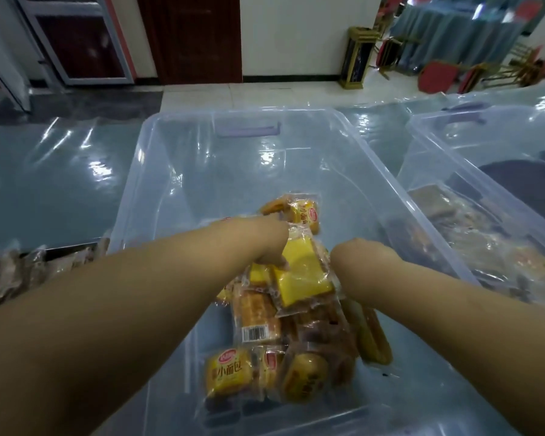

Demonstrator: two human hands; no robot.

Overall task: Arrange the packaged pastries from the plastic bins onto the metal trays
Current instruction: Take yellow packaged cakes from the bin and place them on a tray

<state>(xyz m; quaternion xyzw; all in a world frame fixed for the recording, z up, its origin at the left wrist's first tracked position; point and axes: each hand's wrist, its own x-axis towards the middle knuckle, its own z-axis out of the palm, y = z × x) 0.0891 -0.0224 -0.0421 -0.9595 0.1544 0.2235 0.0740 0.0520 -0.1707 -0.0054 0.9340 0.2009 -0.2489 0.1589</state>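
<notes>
— Shiny blue tabletop (44, 184) is carrying the clear bin (158, 171); what's lying inside?
— Nearest, packaged pastries (258, 309), yellow and golden in clear wrappers, are piling up. The left hand (261, 243) is gripping some; the right hand (359, 256) is hiding its fingers, grip unclear. Rightward a second bin (453, 143) is sitting, red chairs (438, 75) beyond.

A clear plastic bin (158, 184) holds a loose pile of wrapped pastries (296, 309) at its near end, yellow cake slices above yellow-labelled buns. A second bin (438, 158) just right of it holds browner packets (438, 209).
</notes>
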